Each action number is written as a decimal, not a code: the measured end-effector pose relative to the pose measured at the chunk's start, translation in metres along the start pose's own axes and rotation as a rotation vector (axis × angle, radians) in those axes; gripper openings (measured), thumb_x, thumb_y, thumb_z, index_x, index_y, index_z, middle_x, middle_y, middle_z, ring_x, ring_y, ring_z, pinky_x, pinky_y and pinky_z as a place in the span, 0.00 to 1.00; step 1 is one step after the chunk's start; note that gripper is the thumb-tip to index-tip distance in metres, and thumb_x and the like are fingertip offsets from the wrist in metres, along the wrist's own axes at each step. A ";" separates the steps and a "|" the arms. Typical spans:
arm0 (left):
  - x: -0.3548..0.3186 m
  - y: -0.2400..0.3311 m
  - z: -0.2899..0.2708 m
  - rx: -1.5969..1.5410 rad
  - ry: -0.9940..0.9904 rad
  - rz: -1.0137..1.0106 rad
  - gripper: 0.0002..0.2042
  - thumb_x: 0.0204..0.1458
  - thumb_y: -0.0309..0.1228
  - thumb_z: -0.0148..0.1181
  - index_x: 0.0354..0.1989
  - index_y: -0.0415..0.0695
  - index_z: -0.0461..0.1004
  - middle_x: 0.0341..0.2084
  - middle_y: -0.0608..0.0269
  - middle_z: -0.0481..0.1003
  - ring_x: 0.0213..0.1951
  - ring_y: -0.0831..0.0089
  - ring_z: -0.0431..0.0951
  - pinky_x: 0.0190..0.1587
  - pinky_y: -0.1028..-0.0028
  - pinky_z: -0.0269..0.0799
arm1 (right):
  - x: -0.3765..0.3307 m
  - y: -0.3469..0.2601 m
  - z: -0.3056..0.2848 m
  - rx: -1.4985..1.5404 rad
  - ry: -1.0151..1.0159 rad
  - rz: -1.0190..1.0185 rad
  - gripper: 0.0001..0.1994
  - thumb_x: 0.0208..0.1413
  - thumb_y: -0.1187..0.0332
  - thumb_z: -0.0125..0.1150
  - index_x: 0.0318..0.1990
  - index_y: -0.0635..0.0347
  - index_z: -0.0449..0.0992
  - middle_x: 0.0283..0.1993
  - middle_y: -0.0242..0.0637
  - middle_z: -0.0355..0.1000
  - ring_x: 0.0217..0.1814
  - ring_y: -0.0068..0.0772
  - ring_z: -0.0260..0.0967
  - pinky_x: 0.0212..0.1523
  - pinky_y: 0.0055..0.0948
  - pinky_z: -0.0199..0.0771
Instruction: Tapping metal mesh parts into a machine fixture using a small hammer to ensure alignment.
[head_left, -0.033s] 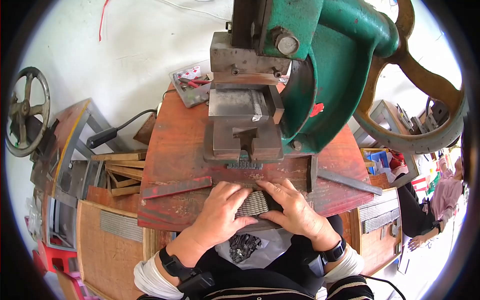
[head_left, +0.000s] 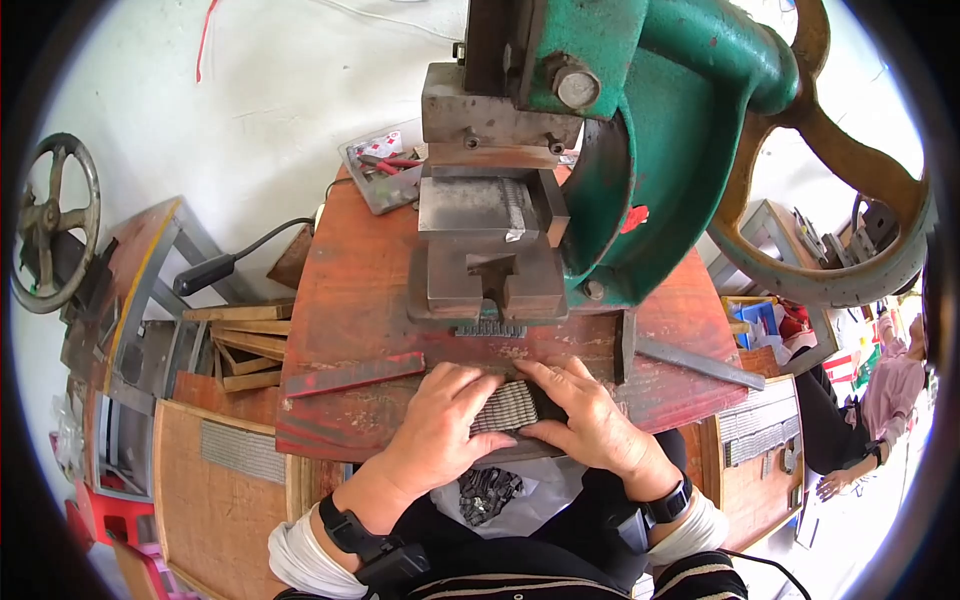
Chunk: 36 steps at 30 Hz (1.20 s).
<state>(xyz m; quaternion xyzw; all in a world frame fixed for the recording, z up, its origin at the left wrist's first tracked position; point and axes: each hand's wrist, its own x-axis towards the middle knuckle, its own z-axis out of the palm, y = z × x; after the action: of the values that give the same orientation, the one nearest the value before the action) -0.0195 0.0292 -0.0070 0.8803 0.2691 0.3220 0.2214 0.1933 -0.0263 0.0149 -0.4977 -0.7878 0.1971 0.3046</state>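
In the head view, both hands lay together on the near edge of a worn red workbench [head_left: 360,300]. The left hand [head_left: 440,425] and the right hand [head_left: 590,425] were closed from either side on a grey ribbed stack of thin metal pieces [head_left: 506,405], which sat between them at about six o'clock from the press. The fingers [head_left: 470,378] of the left hand curled over the top of the stack, touching it. At twelve o'clock from the hands stood a green hand press [head_left: 650,130] with a steel die block [head_left: 490,275] under its ram, and a short toothed strip [head_left: 490,329] lay just beside the block's front. A large spoked flywheel [head_left: 830,240] sat at two o'clock. A red flat bar [head_left: 355,373] rested at nine o'clock, near the left hand. A black bundle of small parts [head_left: 487,495] lay below the bench edge at six o'clock, between the forearms
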 end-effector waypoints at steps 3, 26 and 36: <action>-0.004 0.002 -0.004 -0.067 0.048 -0.023 0.32 0.33 0.35 0.78 0.50 0.36 0.73 0.45 0.52 0.73 0.47 0.52 0.71 0.52 0.60 0.68 | 0.001 -0.002 -0.001 -0.003 0.011 -0.010 0.39 0.41 0.74 0.73 0.65 0.64 0.64 0.55 0.50 0.71 0.57 0.52 0.65 0.57 0.41 0.70; -0.009 0.001 -0.004 -0.050 0.081 -0.120 0.26 0.34 0.30 0.76 0.44 0.37 0.74 0.39 0.54 0.73 0.44 0.53 0.70 0.49 0.60 0.67 | -0.003 -0.014 0.000 -0.591 0.080 -0.198 0.28 0.38 0.61 0.73 0.53 0.49 0.78 0.55 0.33 0.71 0.60 0.45 0.64 0.56 0.50 0.65; -0.009 0.000 -0.002 -0.029 0.102 -0.126 0.26 0.32 0.28 0.76 0.43 0.37 0.74 0.37 0.55 0.73 0.43 0.53 0.71 0.48 0.60 0.67 | 0.002 -0.033 0.011 -0.650 0.067 -0.214 0.26 0.39 0.56 0.71 0.51 0.41 0.78 0.59 0.31 0.67 0.62 0.45 0.61 0.59 0.54 0.60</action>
<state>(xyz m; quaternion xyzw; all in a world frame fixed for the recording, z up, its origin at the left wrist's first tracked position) -0.0266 0.0241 -0.0099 0.8407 0.3303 0.3557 0.2400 0.1634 -0.0387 0.0272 -0.4892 -0.8469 -0.1137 0.1746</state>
